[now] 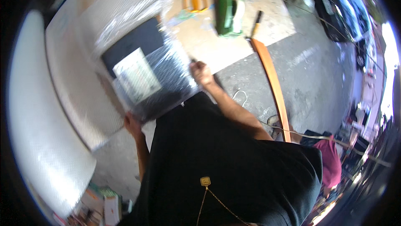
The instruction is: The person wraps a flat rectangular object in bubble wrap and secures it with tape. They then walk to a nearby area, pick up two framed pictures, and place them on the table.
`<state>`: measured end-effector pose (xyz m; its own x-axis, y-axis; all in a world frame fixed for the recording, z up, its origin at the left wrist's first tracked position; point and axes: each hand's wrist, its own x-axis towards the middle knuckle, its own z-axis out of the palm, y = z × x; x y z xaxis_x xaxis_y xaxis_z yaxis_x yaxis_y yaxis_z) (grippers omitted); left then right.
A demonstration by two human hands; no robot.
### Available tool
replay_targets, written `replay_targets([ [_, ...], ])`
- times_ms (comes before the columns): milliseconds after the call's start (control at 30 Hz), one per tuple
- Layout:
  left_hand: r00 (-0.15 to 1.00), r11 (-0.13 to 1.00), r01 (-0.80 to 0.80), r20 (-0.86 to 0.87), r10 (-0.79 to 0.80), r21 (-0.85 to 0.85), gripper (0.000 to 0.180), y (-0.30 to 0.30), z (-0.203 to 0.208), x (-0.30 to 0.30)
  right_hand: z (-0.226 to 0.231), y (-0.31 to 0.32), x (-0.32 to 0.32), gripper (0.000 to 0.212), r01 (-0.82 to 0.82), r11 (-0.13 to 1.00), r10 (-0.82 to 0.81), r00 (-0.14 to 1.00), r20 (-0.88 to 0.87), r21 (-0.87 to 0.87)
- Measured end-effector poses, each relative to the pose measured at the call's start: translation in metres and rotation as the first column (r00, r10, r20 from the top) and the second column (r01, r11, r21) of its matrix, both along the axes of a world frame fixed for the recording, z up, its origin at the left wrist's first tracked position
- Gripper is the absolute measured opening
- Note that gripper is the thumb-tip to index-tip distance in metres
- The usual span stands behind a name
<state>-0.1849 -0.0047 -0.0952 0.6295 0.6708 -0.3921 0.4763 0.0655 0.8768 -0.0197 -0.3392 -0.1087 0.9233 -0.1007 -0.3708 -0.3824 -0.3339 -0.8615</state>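
Observation:
A flat dark rectangular object (140,38) with a white printed sheet (137,75) on it lies on the table's near side, partly covered by clear bubble wrap (177,69). At its lower left corner is my left hand (133,124), closed on the edge of the wrap, with some fingers hidden under the package. My right hand (201,74) is closed at the right edge, the wrap's border between the fingers. More bubble wrap (129,2) spreads out beyond the dark object and to its left.
Orange-handled scissors (195,1) and a green tape dispenser (229,15) lie on the tabletop (209,38). A long orange-brown strip (271,84) juts past the table edge over the floor. A large bubble wrap roll (41,121) stands left. Another person's maroon garment (328,161) shows right.

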Motion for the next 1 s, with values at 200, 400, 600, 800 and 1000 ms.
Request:
replay_targets([
  [200, 0.977, 0.852, 0.195, -0.018, -0.213, 0.485, 0.035, 0.055, -0.088, -0.057, 0.086, -0.039, 0.049, 0.052, 0.349, 0.901, -0.205, 0.866, 0.456, -0.257],
  [400, 0.987, 0.947, -0.027, -0.141, 0.076, 0.319, 0.049, -0.004, -0.022, -0.001, 0.053, -0.139, 0.148, 0.033, 0.442, 0.849, -0.382, 0.892, 0.241, -0.288],
  [600, 0.993, 0.939, -0.013, -0.109, 0.053, 0.343, 0.047, -0.009, -0.029, 0.004, 0.071, -0.175, 0.159, 0.030, 0.503, 0.664, -0.398, 0.864, -0.308, 0.553],
  [800, 0.939, 0.795, 0.315, -0.051, -0.339, 0.518, 0.037, 0.137, -0.151, -0.061, -0.022, -0.168, 0.104, 0.046, 0.021, 0.986, -0.100, 0.873, 0.478, 0.168],
  [1000, 0.945, 0.960, -0.244, 0.187, 0.268, -0.140, 0.026, -0.064, 0.001, -0.021, 0.050, -0.201, 0.074, 0.034, -0.065, 0.998, 0.064, 0.961, 0.270, -0.003],
])
